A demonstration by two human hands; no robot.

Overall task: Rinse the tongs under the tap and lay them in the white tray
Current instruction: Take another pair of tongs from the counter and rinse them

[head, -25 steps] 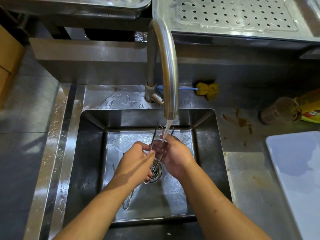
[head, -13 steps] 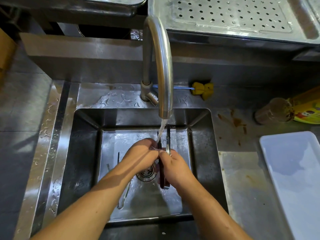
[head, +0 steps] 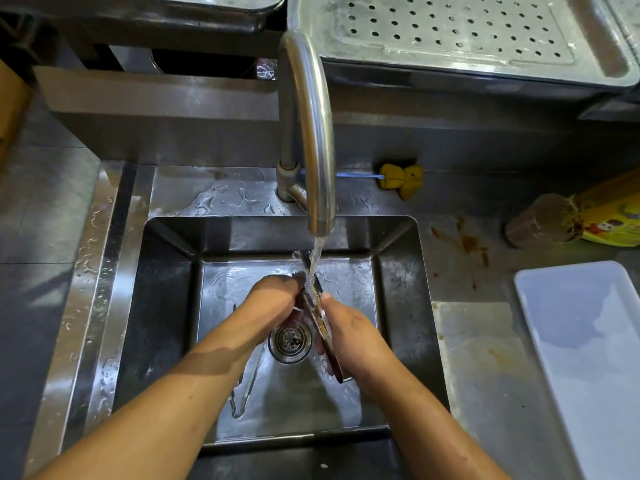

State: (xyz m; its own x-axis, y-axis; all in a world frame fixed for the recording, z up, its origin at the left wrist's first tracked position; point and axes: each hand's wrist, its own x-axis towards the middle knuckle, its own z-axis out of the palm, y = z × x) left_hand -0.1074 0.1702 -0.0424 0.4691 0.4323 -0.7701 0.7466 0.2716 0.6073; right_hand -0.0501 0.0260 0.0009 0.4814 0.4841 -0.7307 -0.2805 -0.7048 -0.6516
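Dark tongs (head: 320, 317) with a reddish handle are held over the steel sink (head: 166, 306), tips pointing away, under the water running from the curved tap (head: 308, 133). My right hand (head: 353, 334) grips the handle end. My left hand (head: 277, 303) closes its fingers on the blades just below the stream. A second pair of metal tongs (head: 247, 386) lies on the sink floor, partly hidden by my left forearm. The white tray (head: 588, 341) sits on the counter at the right, nothing visible in it.
A round drain strainer (head: 290, 341) sits in the sink floor between my hands. A yellow brush (head: 401, 177) lies behind the tap. A tipped brown jar (head: 540, 220) and yellow packet (head: 613, 216) rest at the far right. A perforated steel tray (head: 450, 29) sits above.
The tongs have turned so the handle points back toward me and the tips sit under the stream. Both hands shifted slightly; the left now rubs the blades.
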